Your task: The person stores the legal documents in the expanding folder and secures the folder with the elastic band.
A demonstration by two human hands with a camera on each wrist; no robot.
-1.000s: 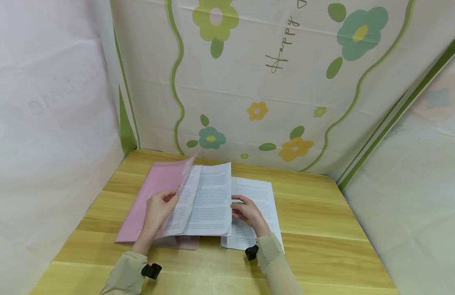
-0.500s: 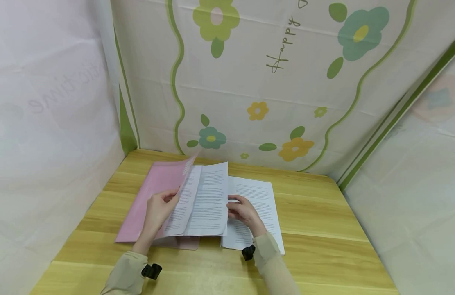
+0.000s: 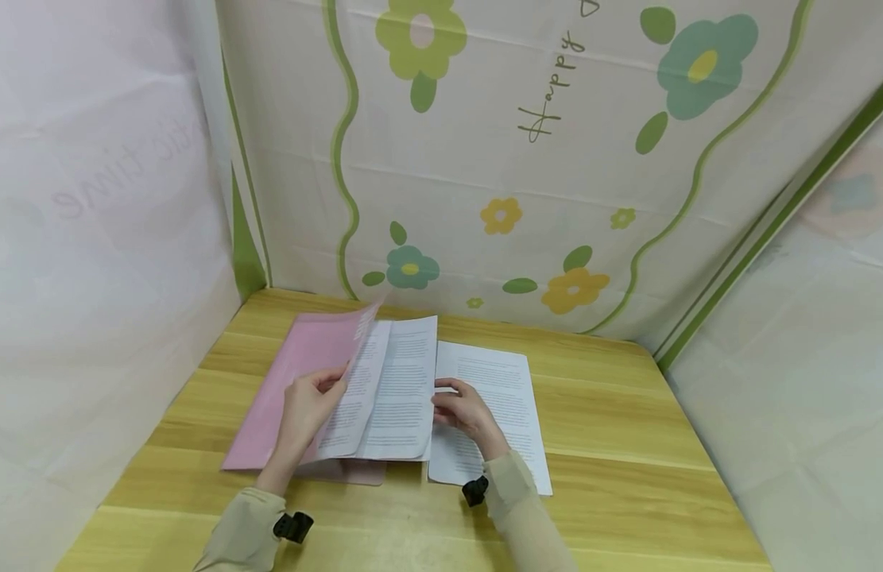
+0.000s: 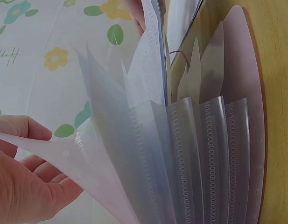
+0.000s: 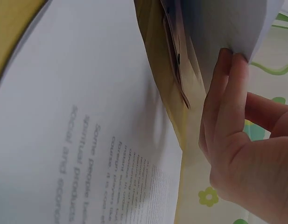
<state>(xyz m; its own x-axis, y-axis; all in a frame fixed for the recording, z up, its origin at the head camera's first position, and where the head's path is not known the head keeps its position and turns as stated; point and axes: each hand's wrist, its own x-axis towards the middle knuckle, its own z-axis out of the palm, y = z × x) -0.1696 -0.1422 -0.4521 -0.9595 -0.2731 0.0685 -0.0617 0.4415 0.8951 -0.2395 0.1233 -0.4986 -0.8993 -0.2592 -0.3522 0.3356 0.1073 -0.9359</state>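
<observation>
In the head view, the left hand (image 3: 308, 405) pinches the raised cover of a pink display book (image 3: 314, 338), left on the bench (image 3: 606, 421); the right hand's (image 3: 468, 410) fingers hold the right edge of printed sheets (image 3: 401, 389), near a paper stack (image 3: 501, 389) lying right. Left wrist: clear pockets (image 4: 188, 158) fan out. Right wrist: fingers grip above the stack.

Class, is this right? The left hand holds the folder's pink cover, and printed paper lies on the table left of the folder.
Wrong side: in the head view, that paper lies right of the folder. The left hand holds its pink cover.
</observation>
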